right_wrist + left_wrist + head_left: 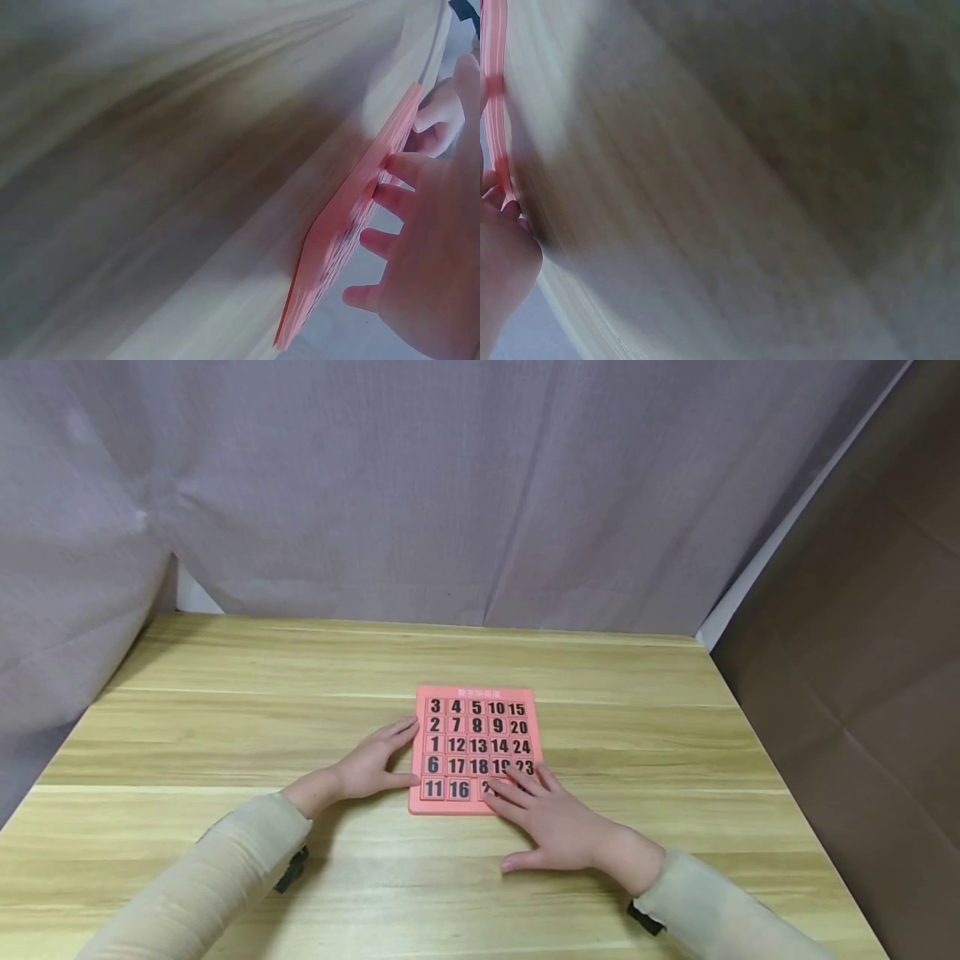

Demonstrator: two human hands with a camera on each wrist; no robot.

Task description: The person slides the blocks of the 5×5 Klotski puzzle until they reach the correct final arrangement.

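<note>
Pink number puzzle [475, 748] lies flat at table [225, 693] centre. Left hand [371, 764] at its 9 o'clock edge, fingers straight, thumb and fingertips touching the frame, gripping nothing. Right hand [551, 822] at 5 o'clock, fingers [517, 781] extended flat on the bottom-row tiles [457, 789], pressing, nothing grasped. Grey curtain [450, 485] at 12 o'clock.

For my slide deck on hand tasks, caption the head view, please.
Left hand steadies a pink number sliding puzzle on a wooden table while right hand fingers press its lower-right tiles.
</note>
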